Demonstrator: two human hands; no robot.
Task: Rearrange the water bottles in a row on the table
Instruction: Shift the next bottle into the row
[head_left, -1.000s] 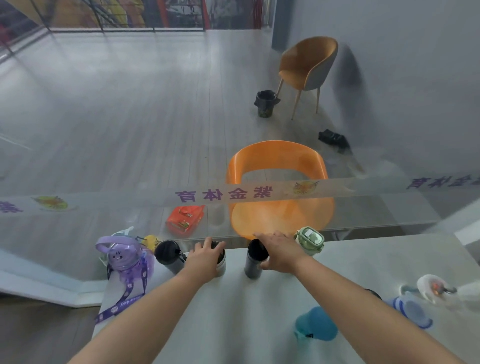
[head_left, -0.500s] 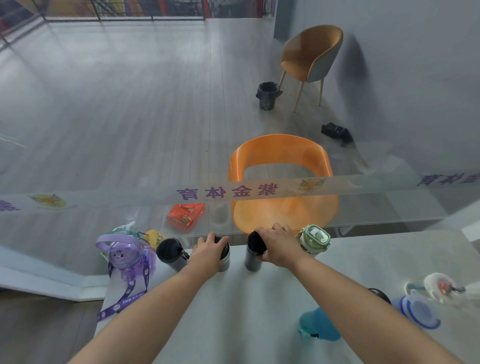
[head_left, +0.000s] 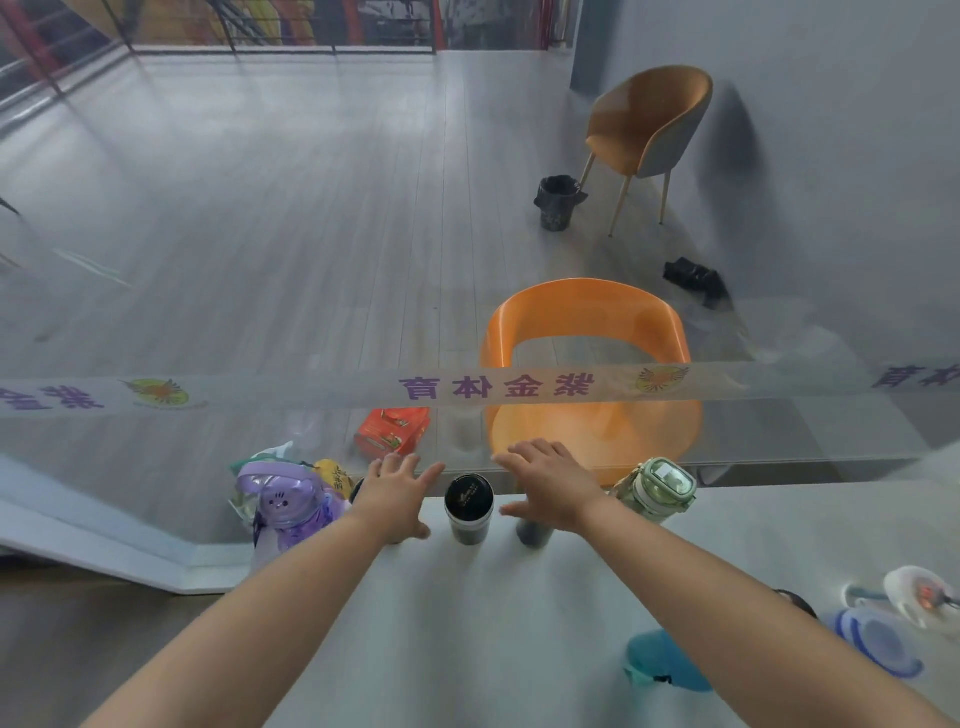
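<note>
Both hands hover with fingers spread over the far edge of the worktop (head_left: 467, 639), palms down and gripping nothing. The left hand (head_left: 396, 491) hangs above a dark bottle (head_left: 357, 488) that is almost wholly hidden beneath it; only a sliver shows beside the wrist. The right hand (head_left: 551, 486) is spread over a dark grey tumbler (head_left: 532, 532), of which just the lower body shows under the palm; whether the palm touches its top cannot be told. Between the two hands, touched by neither, stands a black-lidded tumbler (head_left: 468, 506), upright.

Left of the left hand sits a purple bottle (head_left: 283, 506) with a cartoon face, a carry handle and a lanyard strap. Just right of the right hand stands a pale green bottle (head_left: 655, 488) with a square flip lid. These five stand side by side along the worktop's far edge.

Nearer than the right forearm, a teal bottle (head_left: 667, 662) lies at the right, with a blue-and-white lidded bottle (head_left: 878, 644) and a white cup (head_left: 917, 592) beyond it toward the right edge.

Past the glass panel stands an orange chair (head_left: 587, 332).
</note>
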